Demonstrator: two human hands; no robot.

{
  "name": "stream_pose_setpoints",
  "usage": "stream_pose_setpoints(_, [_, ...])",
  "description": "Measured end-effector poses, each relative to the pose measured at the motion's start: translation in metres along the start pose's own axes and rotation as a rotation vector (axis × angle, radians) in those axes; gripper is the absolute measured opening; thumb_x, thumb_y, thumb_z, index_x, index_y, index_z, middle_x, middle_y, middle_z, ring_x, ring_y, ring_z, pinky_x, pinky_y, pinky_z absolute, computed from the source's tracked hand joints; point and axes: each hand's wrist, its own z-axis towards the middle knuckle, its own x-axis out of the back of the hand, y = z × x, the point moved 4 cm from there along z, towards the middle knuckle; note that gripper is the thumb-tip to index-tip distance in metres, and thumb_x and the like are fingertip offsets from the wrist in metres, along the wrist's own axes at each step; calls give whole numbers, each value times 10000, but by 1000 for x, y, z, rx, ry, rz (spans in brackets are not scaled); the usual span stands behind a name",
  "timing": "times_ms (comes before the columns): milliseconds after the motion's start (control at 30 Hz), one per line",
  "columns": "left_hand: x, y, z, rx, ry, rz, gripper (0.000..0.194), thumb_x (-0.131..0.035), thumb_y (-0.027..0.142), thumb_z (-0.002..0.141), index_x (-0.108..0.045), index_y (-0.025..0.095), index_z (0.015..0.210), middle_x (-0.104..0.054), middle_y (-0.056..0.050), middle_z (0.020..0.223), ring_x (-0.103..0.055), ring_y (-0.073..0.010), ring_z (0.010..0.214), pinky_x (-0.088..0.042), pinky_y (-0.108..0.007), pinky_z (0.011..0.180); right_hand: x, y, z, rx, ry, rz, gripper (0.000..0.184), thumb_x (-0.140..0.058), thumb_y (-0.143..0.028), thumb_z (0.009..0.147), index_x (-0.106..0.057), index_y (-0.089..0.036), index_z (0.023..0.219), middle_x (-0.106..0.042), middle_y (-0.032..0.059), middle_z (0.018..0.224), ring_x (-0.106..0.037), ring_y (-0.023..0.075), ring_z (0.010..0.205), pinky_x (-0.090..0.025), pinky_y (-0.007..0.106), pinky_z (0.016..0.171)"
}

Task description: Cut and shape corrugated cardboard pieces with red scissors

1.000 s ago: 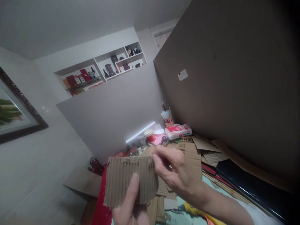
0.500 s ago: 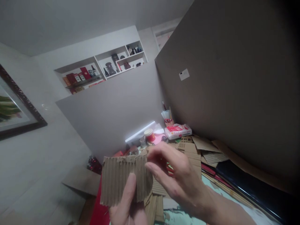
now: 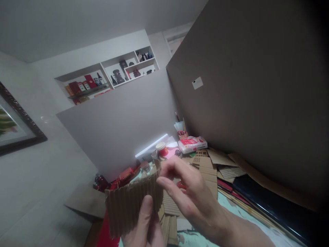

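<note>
A piece of corrugated cardboard (image 3: 123, 207) with its ridges bare is held up in front of me, its top edge ragged. My left hand (image 3: 146, 221) grips it from below, thumb flat on the ridged face and the other fingers behind it. At the upper right corner, my right hand (image 3: 191, 188) pinches the cardboard's edge between thumb and index finger. A small torn flap stands up beside those fingertips. Behind my right hand, the red handle of some tool (image 3: 181, 185) shows in part.
More cardboard pieces (image 3: 208, 169) lie on the table to the right, near a black glossy item (image 3: 267, 199). Farther back are a red paper cup (image 3: 161, 149), a tissue pack (image 3: 192, 144) and a pen holder (image 3: 182, 132). Grey partitions (image 3: 123, 120) stand behind and to the right.
The cardboard has tilted, its left side dropping lower, and a flap now sticks up at its upper right corner. My right hand keeps its pinch there. The view has shifted slightly.
</note>
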Motion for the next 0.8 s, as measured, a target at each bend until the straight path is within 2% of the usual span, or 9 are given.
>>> stream_pose_setpoints(167, [-2, -1, 1, -7, 35, -36, 386, -814, 104, 749, -749, 281, 1085, -751, -1, 1205, -572, -305, 1314, -504, -407, 1087, 1, 1, -1, 4, -11, 9, 154, -518, -196, 979, -534, -201, 826, -550, -9, 813, -521, 147, 765, -407, 299, 671])
stream_pose_setpoints(333, [-22, 5, -9, 98, 20, -120, 596, -871, 180, 697, -678, 316, 1245, -748, 12, 1209, -624, -278, 1240, -574, -361, 988, 1, 1, 0, 39, -3, -20, 158, -507, -173, 958, -503, -205, 804, -528, -20, 783, -503, 137, 722, -391, 297, 648])
stream_pose_setpoints(400, [-27, 9, -12, 104, 41, -123, 624, -900, 196, 659, -685, 303, 1235, -755, 13, 1194, -630, -272, 1228, -591, -334, 953, 2, 0, 0, 46, 3, -41, 156, -506, -168, 947, -493, -207, 796, -517, -21, 773, -492, 136, 703, -388, 295, 633])
stream_pose_setpoints(500, [-26, 9, -12, 146, 57, -151, 614, -922, 201, 619, -715, 291, 1190, -743, 5, 1227, -601, -283, 1273, -591, -306, 947, 2, -1, 1, 45, 2, -51, 157, -498, -171, 943, -483, -209, 792, -508, -16, 769, -483, 137, 692, -385, 289, 608])
stream_pose_setpoints(667, [-13, -1, 1, 248, -32, -201, 445, -822, 188, 760, -732, 293, 1183, -751, -21, 1210, -595, -296, 1291, -529, -396, 1055, 2, 1, 0, 39, -3, -48, 152, -489, -179, 945, -478, -212, 797, -511, -6, 768, -488, 142, 695, -378, 277, 568])
stream_pose_setpoints(733, [-9, -1, 6, 316, -49, -223, 385, -813, 170, 768, -756, 262, 1137, -762, -42, 1186, -620, -294, 1261, -524, -397, 1061, 1, 3, 0, 18, 0, -32, 141, -485, -189, 946, -487, -211, 807, -522, 2, 780, -496, 143, 691, -385, 271, 550])
stream_pose_setpoints(800, [-9, 1, 7, 385, -20, -278, 397, -819, 145, 749, -765, 241, 1130, -772, -66, 1168, -661, -309, 1198, -520, -456, 1063, 0, 7, 0, -18, 0, 12, 133, -490, -205, 948, -493, -211, 815, -543, 9, 788, -513, 142, 682, -408, 266, 544])
